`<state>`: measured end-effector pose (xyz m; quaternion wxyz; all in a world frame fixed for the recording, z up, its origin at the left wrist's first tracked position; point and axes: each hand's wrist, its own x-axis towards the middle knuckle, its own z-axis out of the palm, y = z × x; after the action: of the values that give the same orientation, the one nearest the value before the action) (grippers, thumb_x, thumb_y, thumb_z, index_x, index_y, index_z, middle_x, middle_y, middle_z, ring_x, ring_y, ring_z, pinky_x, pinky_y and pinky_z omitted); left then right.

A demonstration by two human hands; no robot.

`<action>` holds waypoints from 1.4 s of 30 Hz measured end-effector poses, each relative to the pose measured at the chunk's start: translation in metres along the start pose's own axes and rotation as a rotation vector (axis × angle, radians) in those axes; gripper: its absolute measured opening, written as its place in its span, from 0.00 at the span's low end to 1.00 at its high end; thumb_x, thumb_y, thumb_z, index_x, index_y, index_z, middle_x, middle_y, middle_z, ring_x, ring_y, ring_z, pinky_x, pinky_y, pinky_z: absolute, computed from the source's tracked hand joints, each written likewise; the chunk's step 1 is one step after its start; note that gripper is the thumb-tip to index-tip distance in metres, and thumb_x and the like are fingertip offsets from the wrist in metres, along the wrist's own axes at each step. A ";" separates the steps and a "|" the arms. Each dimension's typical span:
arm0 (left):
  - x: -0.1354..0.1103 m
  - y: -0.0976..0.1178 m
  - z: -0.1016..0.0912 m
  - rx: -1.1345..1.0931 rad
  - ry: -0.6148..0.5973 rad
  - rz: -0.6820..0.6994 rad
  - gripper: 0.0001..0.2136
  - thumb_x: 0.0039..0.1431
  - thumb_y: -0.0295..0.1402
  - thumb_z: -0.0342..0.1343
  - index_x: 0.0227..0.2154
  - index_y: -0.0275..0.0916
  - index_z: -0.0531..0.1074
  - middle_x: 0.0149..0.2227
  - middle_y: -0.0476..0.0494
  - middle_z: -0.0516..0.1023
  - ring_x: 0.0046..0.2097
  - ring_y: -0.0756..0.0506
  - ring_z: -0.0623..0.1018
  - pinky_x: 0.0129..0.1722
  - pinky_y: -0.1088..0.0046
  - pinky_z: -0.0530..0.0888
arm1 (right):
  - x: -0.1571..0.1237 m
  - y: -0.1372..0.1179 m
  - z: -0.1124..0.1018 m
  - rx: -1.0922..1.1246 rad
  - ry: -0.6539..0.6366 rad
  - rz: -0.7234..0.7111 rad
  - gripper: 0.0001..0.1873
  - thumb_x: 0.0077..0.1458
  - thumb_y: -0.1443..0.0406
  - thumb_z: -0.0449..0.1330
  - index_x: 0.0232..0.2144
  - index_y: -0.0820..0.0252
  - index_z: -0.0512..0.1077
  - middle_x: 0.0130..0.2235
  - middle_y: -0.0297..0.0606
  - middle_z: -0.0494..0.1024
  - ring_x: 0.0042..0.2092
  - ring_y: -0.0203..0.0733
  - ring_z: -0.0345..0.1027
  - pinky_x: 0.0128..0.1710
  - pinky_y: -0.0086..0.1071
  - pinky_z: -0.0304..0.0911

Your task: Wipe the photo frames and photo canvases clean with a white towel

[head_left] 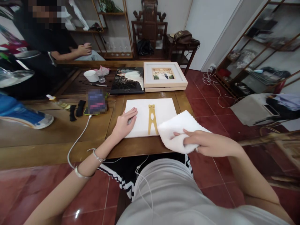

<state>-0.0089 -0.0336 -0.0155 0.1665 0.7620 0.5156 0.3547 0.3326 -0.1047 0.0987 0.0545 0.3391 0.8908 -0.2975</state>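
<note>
White cloth [177, 128] gripped by a fold in the right hand [203, 142], broad flap left free over the near right corner of the white board [140, 126]; left hand [126, 123] open on the left edge, probably to steady it under the gold animal-headed piece [152, 109].

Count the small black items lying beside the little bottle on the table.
2: one small black item beside the little bottle, the other just to its right, next to the blurred device. Others might be hidden by the blue packet.
</note>
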 end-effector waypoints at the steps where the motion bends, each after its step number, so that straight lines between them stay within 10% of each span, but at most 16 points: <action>1: 0.000 0.000 0.000 0.003 0.001 0.000 0.15 0.63 0.35 0.49 0.46 0.40 0.78 0.55 0.39 0.75 0.60 0.39 0.71 0.65 0.51 0.59 | 0.001 0.004 -0.002 0.014 0.005 -0.004 0.26 0.39 0.76 0.48 0.39 0.53 0.74 0.39 0.36 0.78 0.44 0.45 0.71 0.46 0.34 0.63; 9: 0.000 0.000 0.001 0.007 0.004 0.000 0.15 0.63 0.35 0.49 0.47 0.40 0.78 0.55 0.39 0.75 0.60 0.39 0.72 0.64 0.51 0.61 | 0.086 0.073 -0.042 0.004 0.277 0.020 0.07 0.50 0.67 0.50 0.31 0.58 0.67 0.34 0.38 0.73 0.37 0.44 0.66 0.41 0.34 0.59; 14: 0.000 0.000 0.000 0.011 0.006 0.000 0.16 0.63 0.36 0.49 0.47 0.40 0.78 0.55 0.39 0.76 0.60 0.39 0.72 0.64 0.51 0.61 | 0.129 0.096 -0.050 -0.096 0.453 0.064 0.14 0.50 0.69 0.49 0.39 0.61 0.70 0.37 0.41 0.75 0.41 0.48 0.66 0.43 0.35 0.58; 20: 0.000 0.001 0.000 0.021 0.010 -0.007 0.16 0.63 0.36 0.49 0.47 0.39 0.78 0.54 0.39 0.76 0.60 0.39 0.72 0.64 0.52 0.62 | 0.104 0.061 -0.028 -0.289 0.343 0.092 0.24 0.44 0.76 0.47 0.43 0.60 0.71 0.35 0.42 0.76 0.41 0.51 0.68 0.46 0.39 0.59; 27: 0.000 0.001 0.000 0.013 0.012 -0.009 0.16 0.63 0.36 0.49 0.46 0.40 0.78 0.55 0.39 0.76 0.60 0.39 0.72 0.64 0.51 0.61 | 0.016 -0.011 0.006 -0.172 0.029 0.076 0.26 0.42 0.79 0.49 0.39 0.53 0.73 0.62 0.38 0.68 0.59 0.53 0.65 0.53 0.41 0.60; 30: 0.000 0.001 0.001 0.012 0.011 -0.006 0.15 0.62 0.35 0.49 0.46 0.40 0.78 0.55 0.39 0.76 0.60 0.39 0.72 0.64 0.51 0.61 | 0.006 -0.015 0.005 -0.117 -0.018 0.055 0.27 0.42 0.78 0.49 0.40 0.52 0.74 0.55 0.36 0.75 0.55 0.50 0.68 0.50 0.39 0.63; 35: 0.000 0.000 0.001 0.012 0.013 0.004 0.16 0.62 0.35 0.49 0.46 0.40 0.78 0.55 0.39 0.76 0.60 0.39 0.72 0.64 0.51 0.61 | 0.033 0.013 -0.022 -0.069 0.059 -0.008 0.22 0.40 0.76 0.48 0.35 0.56 0.73 0.34 0.38 0.77 0.39 0.45 0.70 0.40 0.34 0.62; 42: 0.000 0.000 0.000 0.010 0.006 0.004 0.16 0.63 0.35 0.49 0.47 0.39 0.78 0.55 0.39 0.76 0.60 0.39 0.72 0.64 0.52 0.60 | 0.116 0.071 -0.042 -0.181 0.346 0.044 0.20 0.45 0.75 0.48 0.40 0.61 0.71 0.38 0.42 0.78 0.42 0.49 0.69 0.43 0.37 0.60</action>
<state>-0.0085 -0.0337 -0.0152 0.1604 0.7630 0.5161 0.3547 0.2940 0.0275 0.0631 -0.0627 0.3983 0.9024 -0.1521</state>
